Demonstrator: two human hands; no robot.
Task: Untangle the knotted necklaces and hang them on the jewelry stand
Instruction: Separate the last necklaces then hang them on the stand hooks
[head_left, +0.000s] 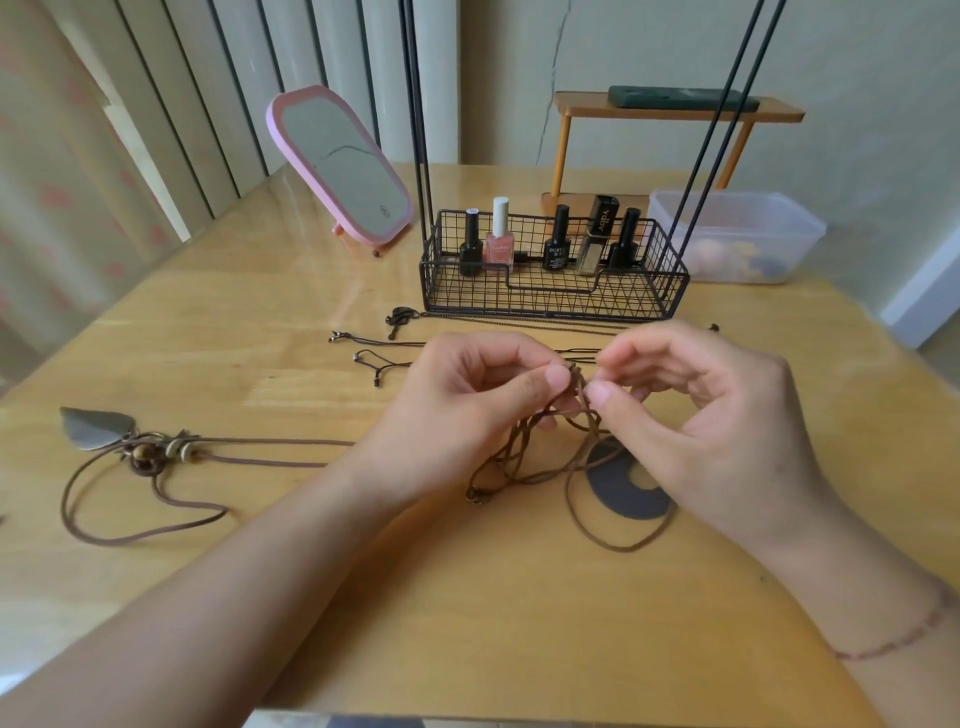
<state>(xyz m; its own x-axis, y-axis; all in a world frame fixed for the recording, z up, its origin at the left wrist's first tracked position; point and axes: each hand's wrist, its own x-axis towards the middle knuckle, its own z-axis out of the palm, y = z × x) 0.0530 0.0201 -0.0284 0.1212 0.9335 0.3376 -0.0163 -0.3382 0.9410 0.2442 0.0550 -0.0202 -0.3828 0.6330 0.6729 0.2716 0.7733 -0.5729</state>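
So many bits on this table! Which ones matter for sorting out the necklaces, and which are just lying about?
Part of the job:
- knotted brown cord necklace, pinched by left hand and right hand
- brown cord necklace with grey leaf pendant
- thin dark cords
- black wire jewelry stand

Just lying about:
- pink mirror
- nail polish bottles
- clear plastic tub

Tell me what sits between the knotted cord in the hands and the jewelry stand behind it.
Both hands, left hand and right hand, pinch the knotted brown cord. Between it and the black wire jewelry stand, only thin necklaces lie flat on the table. Nothing upright blocks the way.
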